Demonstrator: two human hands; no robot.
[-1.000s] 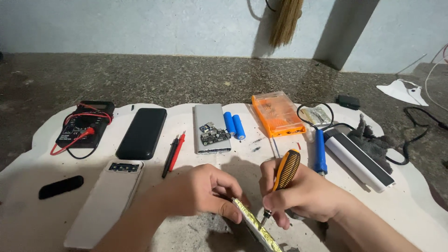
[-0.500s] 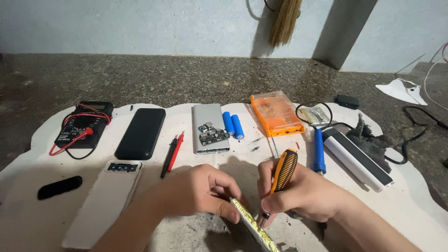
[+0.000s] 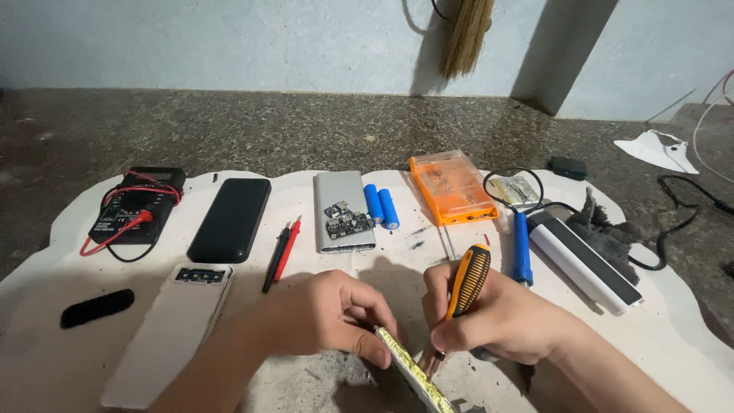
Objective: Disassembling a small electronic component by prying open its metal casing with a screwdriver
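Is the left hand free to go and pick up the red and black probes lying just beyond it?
Probably not at once: the left hand is pinching a yellow-edged flat piece. The probes lie close ahead with nothing between.

A: Where does the 1 view look from?

B: From the person's head, tilted down and forward across the white mat (image 3: pixel 46 321) toward the far wall (image 3: pixel 229 38).

A: How near?

B: Close: both forearms enter at the near edge, left hand (image 3: pixel 329 317) and right hand (image 3: pixel 497 317) low in frame.
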